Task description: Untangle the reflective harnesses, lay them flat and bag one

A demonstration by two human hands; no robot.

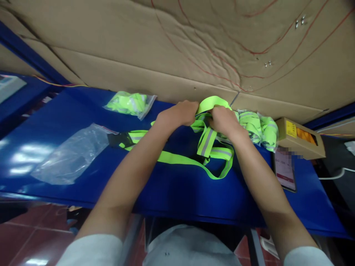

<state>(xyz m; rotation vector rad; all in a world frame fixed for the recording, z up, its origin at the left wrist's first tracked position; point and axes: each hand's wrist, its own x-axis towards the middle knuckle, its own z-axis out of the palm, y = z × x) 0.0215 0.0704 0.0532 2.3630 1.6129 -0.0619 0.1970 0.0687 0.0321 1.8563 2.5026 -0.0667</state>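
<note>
Blue table [177, 192], phone [284, 170] beside carton [302, 138]

Blue worktop [172, 199], glossy. 12 o'clock: creased brown cardboard panel [124, 40], thin red strands [255, 53] looping across its face. 3 o'clock: small carton [307, 147], yellow label, orange visible through its window. Between 3 and 4 o'clock: phone [284, 171], screen lit, just beside carton; white cable [332, 177] farther right. 8 o'clock: reddish tiled floor [33, 236].

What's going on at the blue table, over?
Left hand and right hand gripping green strap. Loose loops on blue table. Clear bag off left, not in the way. Over.
</note>
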